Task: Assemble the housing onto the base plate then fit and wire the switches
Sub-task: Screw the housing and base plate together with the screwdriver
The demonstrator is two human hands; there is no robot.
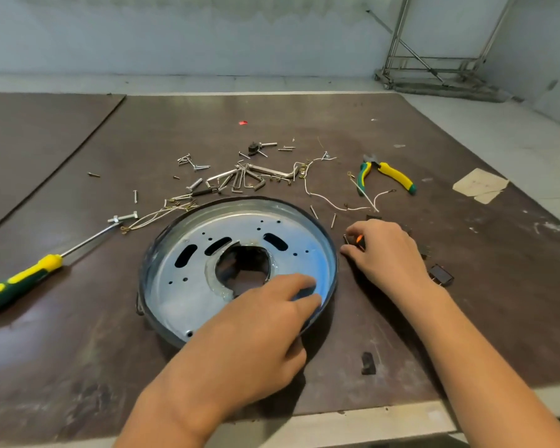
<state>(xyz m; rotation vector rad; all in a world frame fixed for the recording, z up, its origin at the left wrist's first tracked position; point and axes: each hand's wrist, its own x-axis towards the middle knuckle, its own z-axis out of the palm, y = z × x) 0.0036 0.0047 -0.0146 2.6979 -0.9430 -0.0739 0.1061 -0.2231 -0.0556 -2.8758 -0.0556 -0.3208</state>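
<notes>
While the round base plate (188, 286) lies flat at the centre of the brown table (466, 253), your left hand (256, 331) rests on its 5 o'clock rim, fingers spread and gripping nothing. Your right hand (385, 250), at the plate's 3 o'clock, covers a black switch (359, 242); whether the fingers clamp it cannot be told. Another black rocker switch (441, 275) lies just right of that wrist.

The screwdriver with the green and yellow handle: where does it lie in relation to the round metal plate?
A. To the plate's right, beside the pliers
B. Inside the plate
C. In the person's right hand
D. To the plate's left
D: the screwdriver lies on the table left of the round metal plate, untouched by either hand.
</notes>
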